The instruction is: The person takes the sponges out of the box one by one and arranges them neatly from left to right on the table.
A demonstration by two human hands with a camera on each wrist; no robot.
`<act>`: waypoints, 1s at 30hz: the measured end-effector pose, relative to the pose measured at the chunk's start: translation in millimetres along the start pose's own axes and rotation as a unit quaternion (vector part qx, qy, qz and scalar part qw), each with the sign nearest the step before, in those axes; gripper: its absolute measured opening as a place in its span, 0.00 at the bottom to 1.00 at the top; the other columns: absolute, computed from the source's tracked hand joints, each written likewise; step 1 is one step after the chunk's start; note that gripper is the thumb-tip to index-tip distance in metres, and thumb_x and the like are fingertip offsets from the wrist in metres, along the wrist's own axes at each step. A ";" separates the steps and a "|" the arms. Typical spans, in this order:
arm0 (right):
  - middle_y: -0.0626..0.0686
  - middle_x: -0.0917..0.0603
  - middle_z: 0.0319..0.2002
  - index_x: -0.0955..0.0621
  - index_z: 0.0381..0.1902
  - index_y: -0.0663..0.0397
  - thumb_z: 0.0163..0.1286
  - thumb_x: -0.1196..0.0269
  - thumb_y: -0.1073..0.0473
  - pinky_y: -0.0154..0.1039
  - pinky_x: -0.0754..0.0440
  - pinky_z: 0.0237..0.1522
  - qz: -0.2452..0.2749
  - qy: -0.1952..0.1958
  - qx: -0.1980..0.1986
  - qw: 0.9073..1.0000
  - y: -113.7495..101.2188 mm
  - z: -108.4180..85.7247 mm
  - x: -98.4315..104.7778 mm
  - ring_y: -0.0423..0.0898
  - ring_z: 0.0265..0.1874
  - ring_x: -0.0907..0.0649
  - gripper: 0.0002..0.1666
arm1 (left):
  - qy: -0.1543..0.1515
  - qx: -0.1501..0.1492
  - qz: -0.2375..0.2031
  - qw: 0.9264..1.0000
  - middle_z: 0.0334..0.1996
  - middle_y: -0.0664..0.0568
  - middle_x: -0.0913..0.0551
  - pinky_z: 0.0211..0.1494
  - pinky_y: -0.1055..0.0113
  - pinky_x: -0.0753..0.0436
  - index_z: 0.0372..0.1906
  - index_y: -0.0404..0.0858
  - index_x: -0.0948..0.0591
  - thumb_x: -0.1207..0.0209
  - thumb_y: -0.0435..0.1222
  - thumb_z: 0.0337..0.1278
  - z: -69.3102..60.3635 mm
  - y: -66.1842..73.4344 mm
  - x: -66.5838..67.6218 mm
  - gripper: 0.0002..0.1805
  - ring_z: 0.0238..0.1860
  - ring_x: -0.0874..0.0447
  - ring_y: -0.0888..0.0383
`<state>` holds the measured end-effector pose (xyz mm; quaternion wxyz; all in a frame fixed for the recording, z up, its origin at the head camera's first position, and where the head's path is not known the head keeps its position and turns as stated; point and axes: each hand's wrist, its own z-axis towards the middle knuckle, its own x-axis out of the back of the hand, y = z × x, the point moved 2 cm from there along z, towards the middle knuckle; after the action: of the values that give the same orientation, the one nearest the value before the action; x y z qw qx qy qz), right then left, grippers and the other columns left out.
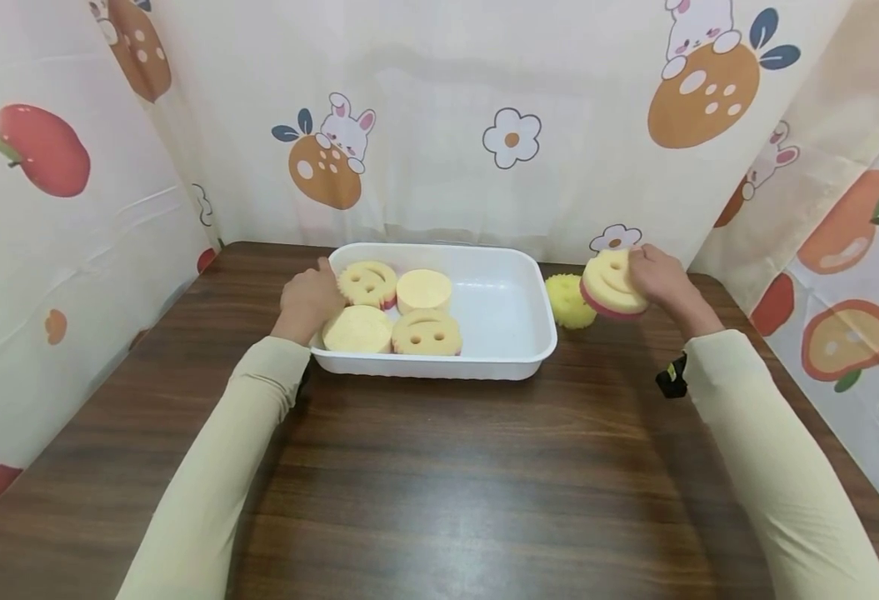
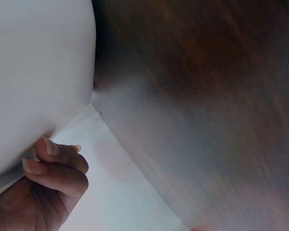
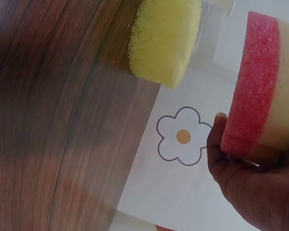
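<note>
My right hand (image 1: 660,275) grips a round smiley-face sponge (image 1: 611,283) by its edge, raised above the table to the right of the tray. In the right wrist view this sponge (image 3: 260,82) shows a red layer and a cream layer. My left hand (image 1: 310,297) holds the left rim of a white tray (image 1: 495,367), its fingers (image 2: 62,180) curled at the edge in the left wrist view. Inside the tray's left half lie several round sponges: two with smiley cut-outs, such as the front one (image 1: 427,333), and two plain cream ones, such as the back one (image 1: 424,290).
A bright yellow sponge (image 1: 570,302) sits on the dark wooden table (image 1: 446,483), just right of the tray and partly behind the held sponge. A curtain (image 1: 439,100) with fruit and rabbit prints rises behind the table's back edge and at both sides.
</note>
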<state>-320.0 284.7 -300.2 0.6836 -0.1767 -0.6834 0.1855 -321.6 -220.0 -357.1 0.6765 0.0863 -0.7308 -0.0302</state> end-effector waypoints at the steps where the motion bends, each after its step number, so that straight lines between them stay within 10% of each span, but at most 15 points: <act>1: 0.74 0.29 0.50 0.33 0.54 0.69 0.77 0.78 0.43 0.61 0.31 0.53 -0.004 0.004 0.002 1.000 0.5 -0.2 0.5 0.67 0.50 0.30 0.38 | 0.000 0.000 -0.001 1.000 0.57 0.27 0.24 0.54 0.41 0.20 0.74 0.24 0.51 0.49 0.48 0.65 0.0 0.0 0.0 0.45 0.53 0.19 0.33; 11: 0.70 0.30 0.42 0.32 0.50 0.70 0.77 0.77 0.45 0.45 0.33 0.39 -0.023 0.021 -0.006 0.999 13.1 -5.0 6.7 0.64 0.43 0.29 0.37 | 0.000 -0.002 -0.001 1.000 0.57 0.27 0.24 0.55 0.41 0.20 0.75 0.25 0.52 0.49 0.48 0.65 -0.2 0.7 0.4 0.45 0.54 0.19 0.34; 30: 0.73 0.33 0.52 0.36 0.56 0.73 0.76 0.80 0.42 0.57 0.32 0.51 -0.002 0.003 -0.056 0.998 38.5 -8.5 2.8 0.66 0.49 0.33 0.41 | 0.001 -0.005 0.003 1.000 0.56 0.26 0.24 0.54 0.41 0.20 0.74 0.24 0.51 0.49 0.46 0.64 -1.6 -0.4 1.7 0.44 0.53 0.19 0.33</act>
<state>-312.0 319.6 -316.8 0.6750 -0.2133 -0.6913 0.1448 -320.1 -220.6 -355.4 0.6780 0.0807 -0.7300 -0.0314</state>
